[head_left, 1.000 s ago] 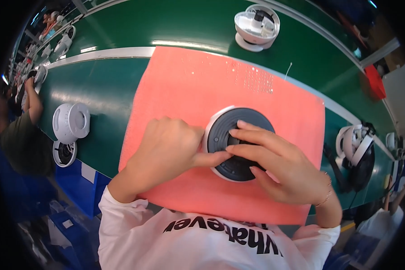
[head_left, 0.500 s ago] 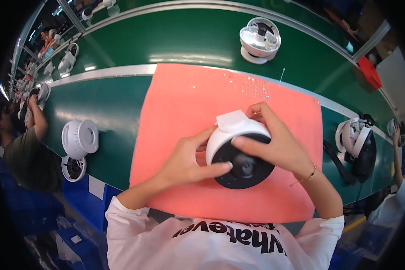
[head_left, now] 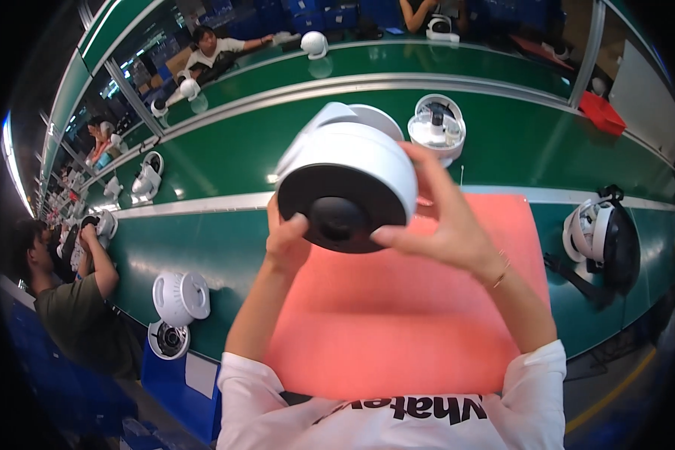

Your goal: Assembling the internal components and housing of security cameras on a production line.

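Observation:
A white security camera (head_left: 360,154) with a round black front and a dark lens is held up over the pink mat (head_left: 397,337). Its black face tilts down toward me. My left hand (head_left: 286,238) grips the lower left edge, thumb on the black front and the other fingers mostly hidden behind. On the right side, my right hand (head_left: 446,214) wraps the white shell, its thumb at the edge of the black face. The camera's far side, with a white bracket-like part, shows above.
Beyond the mat stands an open white camera housing (head_left: 436,131). To the left are a white ribbed housing (head_left: 180,296) and an open round part (head_left: 167,341). A white and black unit (head_left: 600,236) sits at right. A person (head_left: 75,300) works at left; a red tray (head_left: 602,112) lies far right.
Both hands have lifted the camera up and away from me, off the middle of the mat. My view has risen, showing people and more cameras across the bench.

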Motion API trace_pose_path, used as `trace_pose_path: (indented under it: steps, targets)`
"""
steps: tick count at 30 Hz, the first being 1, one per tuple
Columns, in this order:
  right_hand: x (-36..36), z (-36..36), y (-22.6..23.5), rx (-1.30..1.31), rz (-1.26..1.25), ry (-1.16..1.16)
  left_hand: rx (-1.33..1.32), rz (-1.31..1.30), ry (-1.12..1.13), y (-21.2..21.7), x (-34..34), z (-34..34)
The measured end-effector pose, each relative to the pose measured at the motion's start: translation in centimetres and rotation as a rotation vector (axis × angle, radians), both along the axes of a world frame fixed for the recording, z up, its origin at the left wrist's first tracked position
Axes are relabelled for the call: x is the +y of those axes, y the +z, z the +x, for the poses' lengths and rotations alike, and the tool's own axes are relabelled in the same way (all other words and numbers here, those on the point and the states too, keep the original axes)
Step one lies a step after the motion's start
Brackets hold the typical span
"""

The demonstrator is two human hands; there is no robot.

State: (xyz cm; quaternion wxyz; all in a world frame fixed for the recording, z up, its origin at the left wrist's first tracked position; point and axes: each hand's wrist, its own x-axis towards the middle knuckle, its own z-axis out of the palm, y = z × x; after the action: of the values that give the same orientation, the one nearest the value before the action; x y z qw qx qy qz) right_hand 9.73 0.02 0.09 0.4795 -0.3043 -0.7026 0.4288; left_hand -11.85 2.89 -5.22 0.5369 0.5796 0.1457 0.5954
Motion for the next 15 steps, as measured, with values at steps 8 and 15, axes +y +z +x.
trace_pose_path:
  steps: [8, 15]
  targets:
    - [2.7, -2.3, -2.9, 0.076, 0.447, -0.307, -0.497, -0.241, 0.267, 0.8, 2.4, 7.6]
    - [8.7, -0.6, -7.4, 0.289, -0.462, -0.212, -0.174, -0.629, 0.078, -2.1, 9.4, 6.5]
